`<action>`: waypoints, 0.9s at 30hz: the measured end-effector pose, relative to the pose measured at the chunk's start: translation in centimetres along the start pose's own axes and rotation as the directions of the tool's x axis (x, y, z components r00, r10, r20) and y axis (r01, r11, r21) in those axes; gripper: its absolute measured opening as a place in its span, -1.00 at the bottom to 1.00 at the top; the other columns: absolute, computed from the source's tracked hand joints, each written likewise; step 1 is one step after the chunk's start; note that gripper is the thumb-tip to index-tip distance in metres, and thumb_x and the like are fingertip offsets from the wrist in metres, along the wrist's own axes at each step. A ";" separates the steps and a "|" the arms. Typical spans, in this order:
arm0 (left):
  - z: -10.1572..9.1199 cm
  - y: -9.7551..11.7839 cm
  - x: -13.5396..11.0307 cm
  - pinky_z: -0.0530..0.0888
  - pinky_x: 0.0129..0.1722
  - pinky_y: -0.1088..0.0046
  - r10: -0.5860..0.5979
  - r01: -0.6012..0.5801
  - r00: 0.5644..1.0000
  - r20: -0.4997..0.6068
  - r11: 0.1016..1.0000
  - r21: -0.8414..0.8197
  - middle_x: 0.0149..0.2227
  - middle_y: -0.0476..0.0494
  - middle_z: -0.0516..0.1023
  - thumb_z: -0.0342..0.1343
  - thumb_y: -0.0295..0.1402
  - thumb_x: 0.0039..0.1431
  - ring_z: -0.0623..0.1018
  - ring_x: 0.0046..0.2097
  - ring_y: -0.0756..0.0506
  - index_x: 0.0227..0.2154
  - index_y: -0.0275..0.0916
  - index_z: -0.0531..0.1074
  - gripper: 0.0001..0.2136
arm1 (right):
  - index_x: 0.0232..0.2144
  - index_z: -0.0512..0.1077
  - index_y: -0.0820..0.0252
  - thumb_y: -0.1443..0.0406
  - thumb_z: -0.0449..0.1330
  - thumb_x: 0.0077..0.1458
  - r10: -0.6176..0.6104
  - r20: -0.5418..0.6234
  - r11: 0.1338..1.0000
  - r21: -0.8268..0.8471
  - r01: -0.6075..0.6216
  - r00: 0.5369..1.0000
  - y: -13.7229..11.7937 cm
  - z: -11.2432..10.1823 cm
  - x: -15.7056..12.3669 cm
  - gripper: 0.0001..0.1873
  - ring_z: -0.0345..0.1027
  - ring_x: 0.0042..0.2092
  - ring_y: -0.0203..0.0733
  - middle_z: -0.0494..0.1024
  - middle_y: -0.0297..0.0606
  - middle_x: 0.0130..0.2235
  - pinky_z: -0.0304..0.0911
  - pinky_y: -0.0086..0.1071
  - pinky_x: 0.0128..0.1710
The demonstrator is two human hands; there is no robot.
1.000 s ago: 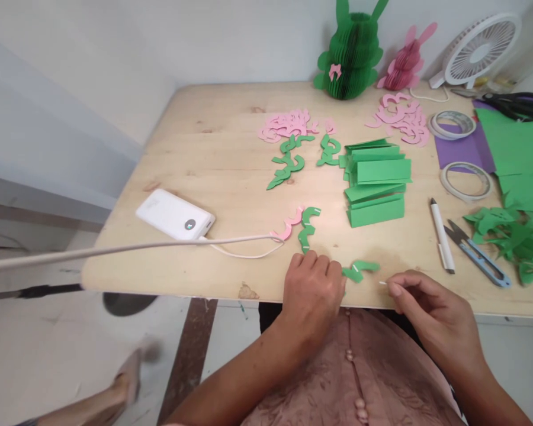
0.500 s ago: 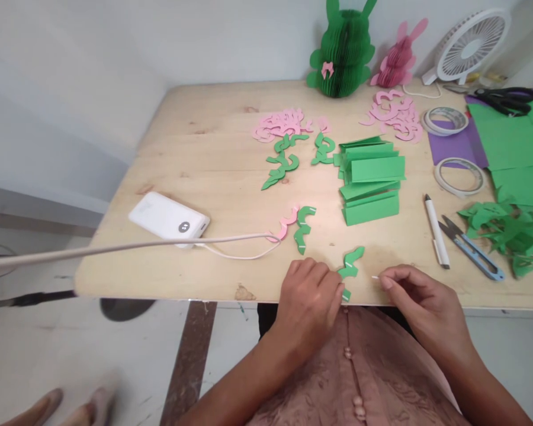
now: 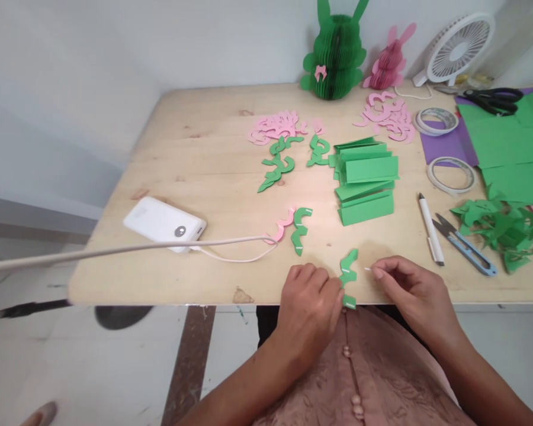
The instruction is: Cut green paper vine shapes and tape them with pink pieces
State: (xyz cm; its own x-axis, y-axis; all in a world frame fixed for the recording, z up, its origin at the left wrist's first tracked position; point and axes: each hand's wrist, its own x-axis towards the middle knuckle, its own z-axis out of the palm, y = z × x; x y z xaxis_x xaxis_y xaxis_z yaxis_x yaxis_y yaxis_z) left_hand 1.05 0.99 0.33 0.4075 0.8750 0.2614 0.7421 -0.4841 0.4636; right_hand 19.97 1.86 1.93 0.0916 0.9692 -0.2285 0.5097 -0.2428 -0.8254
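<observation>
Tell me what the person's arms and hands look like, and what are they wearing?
The left hand and right hand have no gloves. Both forearms are bare, with no watch or bracelet that I can see, and no sleeves show. The dusty-pink top has a faint pattern and small round buttons down the front.
</observation>
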 end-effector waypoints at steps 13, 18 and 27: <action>0.7 -1.9 0.8 0.28 0.15 0.09 0.279 -0.286 0.957 0.082 0.954 0.091 0.09 -0.19 0.46 0.01 -0.42 0.26 0.35 0.18 -0.20 -0.02 -0.23 0.39 -0.75 | -0.44 0.47 0.19 0.13 0.17 0.07 -0.055 0.061 0.998 0.039 0.053 0.997 0.4 0.4 1.2 -0.76 0.32 -0.47 -0.27 0.49 -0.32 -0.50 0.24 -0.44 -0.49; 0.9 -1.8 0.6 0.28 0.15 0.10 0.270 -0.279 0.958 0.097 0.955 0.101 0.07 -0.19 0.48 0.00 -0.43 0.26 0.35 0.18 -0.21 -0.02 -0.26 0.38 -0.75 | -0.44 0.46 0.19 0.16 0.15 0.09 -0.043 0.108 0.999 0.003 0.043 0.993 -0.3 0.4 1.6 -0.78 0.27 -0.48 -0.29 0.46 -0.36 -0.51 0.19 -0.45 -0.50; 1.0 -2.0 0.6 0.26 0.15 0.12 0.278 -0.284 0.957 0.082 0.955 0.080 0.06 -0.15 0.48 0.00 -0.43 0.26 0.36 0.16 -0.21 -0.03 -0.26 0.39 -0.76 | -0.46 0.45 0.20 0.16 0.17 0.03 0.029 0.165 0.998 0.051 -0.037 0.986 -1.1 0.4 2.9 -0.78 0.17 -0.56 -0.36 0.38 -0.41 -0.57 0.10 -0.47 -0.57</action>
State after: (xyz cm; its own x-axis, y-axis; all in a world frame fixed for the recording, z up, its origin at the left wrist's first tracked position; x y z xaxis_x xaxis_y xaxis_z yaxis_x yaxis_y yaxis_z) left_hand 0.32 2.51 -1.31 0.6397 0.7036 0.3095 0.6359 -0.7106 0.3010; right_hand 19.34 4.94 2.01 -0.0367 0.9418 -0.3342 0.4620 -0.2806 -0.8413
